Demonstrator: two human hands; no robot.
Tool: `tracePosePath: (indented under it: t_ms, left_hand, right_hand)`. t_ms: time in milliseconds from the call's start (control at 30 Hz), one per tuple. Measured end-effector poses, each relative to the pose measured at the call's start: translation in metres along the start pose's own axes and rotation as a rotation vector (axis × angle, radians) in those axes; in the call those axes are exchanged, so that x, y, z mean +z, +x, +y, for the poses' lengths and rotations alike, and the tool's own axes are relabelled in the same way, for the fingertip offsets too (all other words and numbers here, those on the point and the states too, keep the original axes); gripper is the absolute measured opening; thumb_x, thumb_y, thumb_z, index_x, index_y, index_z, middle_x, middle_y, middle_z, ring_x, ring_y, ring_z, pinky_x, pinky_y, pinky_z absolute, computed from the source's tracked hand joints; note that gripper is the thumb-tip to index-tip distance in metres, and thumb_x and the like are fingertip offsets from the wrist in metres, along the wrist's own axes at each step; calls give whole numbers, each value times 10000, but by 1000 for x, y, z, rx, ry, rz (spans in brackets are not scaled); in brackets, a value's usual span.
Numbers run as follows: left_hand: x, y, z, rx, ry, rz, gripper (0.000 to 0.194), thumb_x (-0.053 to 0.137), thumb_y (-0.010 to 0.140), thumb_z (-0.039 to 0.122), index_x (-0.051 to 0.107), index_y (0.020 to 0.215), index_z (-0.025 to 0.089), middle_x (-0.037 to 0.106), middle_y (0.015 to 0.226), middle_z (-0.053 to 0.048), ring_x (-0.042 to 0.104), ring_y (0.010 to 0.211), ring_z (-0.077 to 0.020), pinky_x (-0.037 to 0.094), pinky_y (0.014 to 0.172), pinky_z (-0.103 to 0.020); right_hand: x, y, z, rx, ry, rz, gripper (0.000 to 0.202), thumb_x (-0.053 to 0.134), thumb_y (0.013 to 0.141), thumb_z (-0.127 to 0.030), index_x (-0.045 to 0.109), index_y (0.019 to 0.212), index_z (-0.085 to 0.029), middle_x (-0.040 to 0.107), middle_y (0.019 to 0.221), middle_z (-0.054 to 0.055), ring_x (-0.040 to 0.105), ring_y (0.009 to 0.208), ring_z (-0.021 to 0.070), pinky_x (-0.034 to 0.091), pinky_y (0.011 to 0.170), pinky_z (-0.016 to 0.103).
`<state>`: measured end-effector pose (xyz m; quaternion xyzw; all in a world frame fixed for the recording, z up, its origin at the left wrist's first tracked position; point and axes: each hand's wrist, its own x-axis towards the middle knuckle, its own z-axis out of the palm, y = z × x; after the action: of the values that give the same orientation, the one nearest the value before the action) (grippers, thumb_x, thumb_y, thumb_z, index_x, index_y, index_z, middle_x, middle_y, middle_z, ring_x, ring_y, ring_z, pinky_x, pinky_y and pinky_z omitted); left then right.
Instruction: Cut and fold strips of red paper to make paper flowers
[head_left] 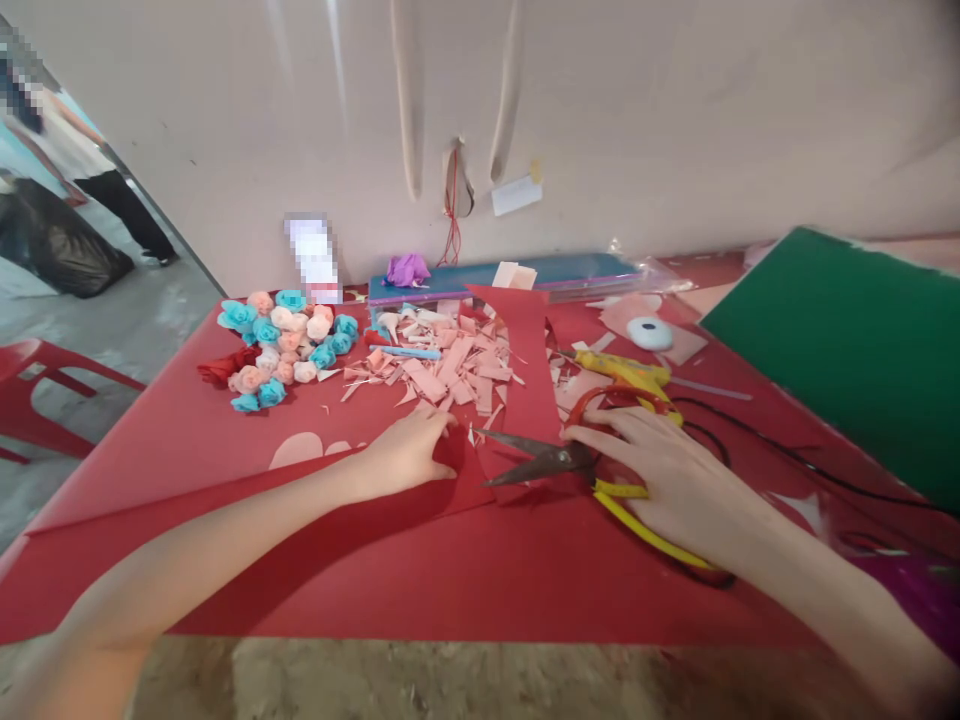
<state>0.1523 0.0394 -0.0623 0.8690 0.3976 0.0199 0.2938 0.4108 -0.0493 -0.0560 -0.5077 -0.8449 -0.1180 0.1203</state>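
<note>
The right hand (667, 462) grips the scissors (571, 457), 2 blades parted; from them, the red paper strip (529, 365) lies at 11 o'clock. At 9 o'clock, the left hand's (412, 445) fingers stand apart near the tips: a slip while cutting could nick them

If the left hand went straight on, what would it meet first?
The left hand would likely meet the open scissors first, their tips facing it, though depth is unclear.
</note>
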Motion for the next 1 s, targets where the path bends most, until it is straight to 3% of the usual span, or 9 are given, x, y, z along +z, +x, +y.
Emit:
tracePosePath:
  t_ms: [100, 200, 267, 433, 600, 733, 833, 1000]
  left_hand:
    - [0, 2, 0, 5, -26, -23, 338, 684, 667, 197, 557, 979, 181, 595, 845, -15, 582, 808, -194, 470, 699, -296]
    - [0, 3, 0, 3, -36, -2, 326, 688, 654, 191, 562, 955, 173, 580, 894, -31, 573, 814, -198, 464, 679, -300]
    - [0, 3, -1, 10, -46, 11, 307, 692, 652, 199, 571, 933, 173, 574, 922, -40, 568, 829, -203, 462, 692, -314]
    - [1, 3, 1, 91, -94, 45, 21, 598, 765, 184, 582, 780, 184, 591, 879, -13, 561, 872, -172, 437, 805, -310]
    - [-1, 0, 2, 108, -134, 54, 35, 557, 811, 207, 567, 833, 182, 623, 886, -13, 581, 831, -154, 452, 770, -291]
    - [-2, 2, -5, 112, -127, 45, 237, 637, 756, 269, 572, 965, 178, 619, 989, -56, 573, 906, -204, 448, 800, -346]
    - [-4, 2, -8, 164, -140, 17, 75, 592, 791, 243, 605, 845, 192, 637, 929, -20, 574, 899, -176, 434, 832, -316]
    - [-9, -1, -7, 177, -182, 31, 107, 542, 829, 273, 601, 858, 189, 643, 935, -11, 588, 871, -149, 450, 796, -276]
  right_hand:
    - [9, -3, 8, -48, -51, -14, 486, 400, 622, 6, 634, 1013, -164, 624, 975, 140, 582, 897, 272, 494, 698, 386]
    - [17, -3, 12, -92, -31, 0, 493, 408, 601, 6, 626, 1013, -155, 614, 951, 137, 572, 879, 267, 481, 689, 381]
    - [20, -2, 12, -99, -11, -7, 493, 415, 593, 6, 622, 1012, -149, 608, 943, 136, 564, 870, 264, 473, 702, 383]
    - [18, 0, 12, -105, 26, -40, 468, 416, 598, 17, 629, 985, -137, 600, 919, 140, 549, 845, 267, 456, 698, 384]
    - [17, 1, 15, -79, 71, -112, 435, 432, 630, -11, 629, 989, -160, 591, 919, 131, 539, 840, 266, 454, 696, 385]
    - [21, 3, 18, -90, 110, -170, 429, 444, 625, -22, 633, 979, -173, 588, 930, 132, 535, 836, 266, 447, 712, 397]
    - [23, 4, 19, -98, 130, -171, 441, 447, 611, -10, 632, 976, -175, 583, 954, 133, 529, 870, 269, 439, 737, 399]
    - [22, 6, 14, -169, 146, -155, 453, 453, 600, 10, 625, 979, -167, 568, 1016, 141, 507, 972, 279, 426, 795, 405]
